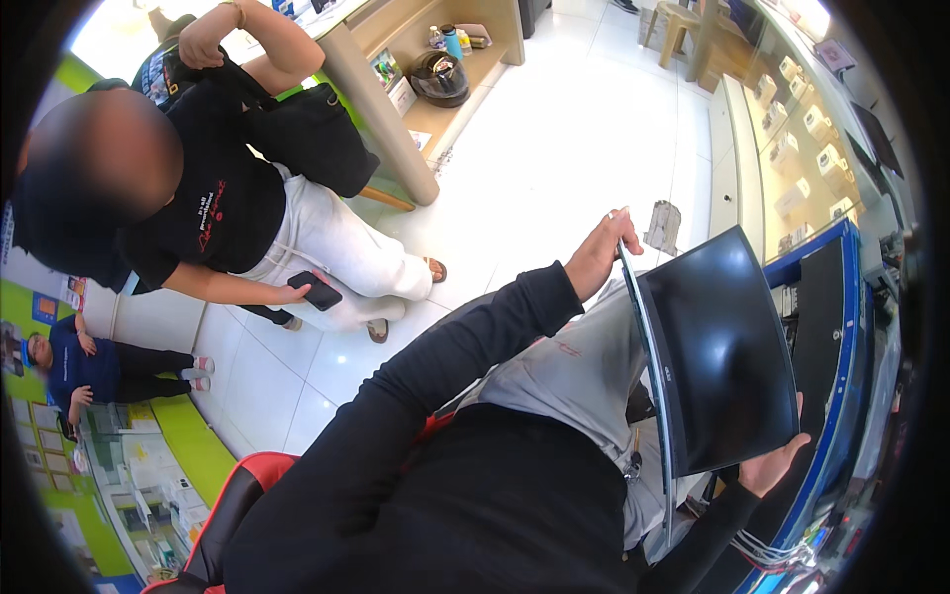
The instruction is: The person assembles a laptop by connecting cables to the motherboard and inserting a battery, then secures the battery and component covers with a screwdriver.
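Observation:
An open laptop [722, 346] with a dark, glossy screen is held in front of me, on the right. Its thin silvery base shows nearly edge-on along the left side of the screen. My left hand [599, 252] grips the far end of that base, fingers bent over the edge. Low on the right, my right hand [775, 463] holds the screen's near corner, with part of its fingers hidden behind the panel. Below the laptop are my legs in grey trousers, partly covered by it.
At left stands a person [237, 188] holding a dark phone [317, 290]; another person is farther back. A shelf unit [426, 178] bears a black helmet [440, 79]. A glass cabinet [792, 129] and a blue-edged counter [841, 327] line the right. Behind me is a red-black chair [223, 510].

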Available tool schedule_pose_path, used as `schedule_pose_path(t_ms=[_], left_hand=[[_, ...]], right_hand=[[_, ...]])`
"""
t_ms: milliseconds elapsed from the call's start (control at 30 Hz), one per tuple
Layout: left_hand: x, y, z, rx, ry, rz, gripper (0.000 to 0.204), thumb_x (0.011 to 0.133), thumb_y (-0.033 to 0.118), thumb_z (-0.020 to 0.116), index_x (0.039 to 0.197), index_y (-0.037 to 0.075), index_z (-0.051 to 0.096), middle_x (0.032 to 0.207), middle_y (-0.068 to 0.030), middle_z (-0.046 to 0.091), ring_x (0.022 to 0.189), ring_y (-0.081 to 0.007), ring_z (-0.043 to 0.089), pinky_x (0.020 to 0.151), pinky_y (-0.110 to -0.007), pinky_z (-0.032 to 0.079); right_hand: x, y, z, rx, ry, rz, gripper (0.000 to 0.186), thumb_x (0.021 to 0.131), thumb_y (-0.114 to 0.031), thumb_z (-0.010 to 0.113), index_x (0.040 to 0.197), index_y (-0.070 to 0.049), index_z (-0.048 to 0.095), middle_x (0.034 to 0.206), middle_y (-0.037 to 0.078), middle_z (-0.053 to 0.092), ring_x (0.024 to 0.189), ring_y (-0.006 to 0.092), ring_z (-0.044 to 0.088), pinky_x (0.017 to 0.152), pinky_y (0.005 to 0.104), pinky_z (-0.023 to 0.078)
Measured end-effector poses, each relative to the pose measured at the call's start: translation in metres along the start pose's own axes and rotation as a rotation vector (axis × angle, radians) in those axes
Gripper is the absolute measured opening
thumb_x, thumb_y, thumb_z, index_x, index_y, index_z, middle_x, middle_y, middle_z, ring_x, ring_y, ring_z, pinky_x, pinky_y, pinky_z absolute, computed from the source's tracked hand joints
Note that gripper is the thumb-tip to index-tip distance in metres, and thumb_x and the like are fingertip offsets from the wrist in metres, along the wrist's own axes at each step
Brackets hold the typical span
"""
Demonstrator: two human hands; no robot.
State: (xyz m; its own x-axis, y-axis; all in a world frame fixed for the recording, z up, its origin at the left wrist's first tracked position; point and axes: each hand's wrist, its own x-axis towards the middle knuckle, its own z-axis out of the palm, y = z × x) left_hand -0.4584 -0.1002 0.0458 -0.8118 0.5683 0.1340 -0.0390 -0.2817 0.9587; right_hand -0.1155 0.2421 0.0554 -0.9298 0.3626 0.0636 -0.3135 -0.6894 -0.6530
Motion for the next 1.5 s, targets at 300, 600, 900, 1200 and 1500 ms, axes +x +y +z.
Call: schedule_pose_path(t_ms=[300, 600, 900, 1200, 1500], left_hand=[[-0.028, 0.002, -0.005, 0.079, -0.030, 0.120, 0.064, 0.113, 0.059, 0.020, 0.102, 0.006, 0.054, 0.100, -0.0092, 0.058, 0.103, -0.0211, 0.056, 0.101, -0.037, 0.042], [-0.029, 0.000, -0.012, 0.061, -0.065, 0.146, 0.064, 0.113, 0.061, 0.023, 0.106, 0.006, 0.054, 0.104, -0.0096, 0.059, 0.106, -0.0208, 0.057, 0.102, -0.036, 0.042], [-0.029, 0.004, -0.009, 0.058, -0.082, 0.115, 0.061, 0.113, 0.058, 0.025, 0.108, 0.005, 0.055, 0.106, -0.0107, 0.061, 0.105, -0.0203, 0.056, 0.102, -0.037, 0.041], [-0.027, -0.002, -0.007, -0.008, -0.110, 0.125, 0.054, 0.113, 0.054, 0.030, 0.106, 0.006, 0.053, 0.104, -0.0095, 0.058, 0.108, -0.0207, 0.055, 0.105, -0.038, 0.041], [-0.026, -0.002, -0.005, 0.011, -0.107, 0.119, 0.054, 0.114, 0.054, 0.029, 0.106, 0.006, 0.052, 0.104, -0.0093, 0.058, 0.106, -0.0204, 0.054, 0.104, -0.037, 0.040]], right_hand=[[0.007, 0.011, -0.020, 0.003, -0.067, 0.012, 0.078, 0.110, -0.055, 0.046, 0.169, -0.009, 0.023, 0.172, 0.013, 0.033, 0.156, 0.0329, 0.035, 0.129, 0.0525, 0.026], [0.010, 0.019, -0.029, 0.049, -0.126, 0.004, 0.076, 0.111, -0.052, 0.045, 0.168, -0.007, 0.023, 0.171, 0.015, 0.034, 0.156, 0.0334, 0.035, 0.130, 0.0525, 0.024], [0.005, 0.019, -0.034, 0.103, -0.063, -0.003, 0.077, 0.109, -0.048, 0.052, 0.168, -0.008, 0.024, 0.171, 0.016, 0.033, 0.156, 0.0336, 0.034, 0.130, 0.0531, 0.022], [0.001, 0.018, -0.041, 0.059, -0.042, -0.007, 0.078, 0.109, -0.052, 0.050, 0.169, -0.010, 0.024, 0.171, 0.014, 0.033, 0.156, 0.0327, 0.034, 0.130, 0.0525, 0.023], [0.003, 0.016, -0.043, 0.029, -0.088, 0.009, 0.079, 0.109, -0.056, 0.049, 0.169, -0.012, 0.024, 0.172, 0.011, 0.034, 0.156, 0.0317, 0.035, 0.129, 0.0518, 0.024]])
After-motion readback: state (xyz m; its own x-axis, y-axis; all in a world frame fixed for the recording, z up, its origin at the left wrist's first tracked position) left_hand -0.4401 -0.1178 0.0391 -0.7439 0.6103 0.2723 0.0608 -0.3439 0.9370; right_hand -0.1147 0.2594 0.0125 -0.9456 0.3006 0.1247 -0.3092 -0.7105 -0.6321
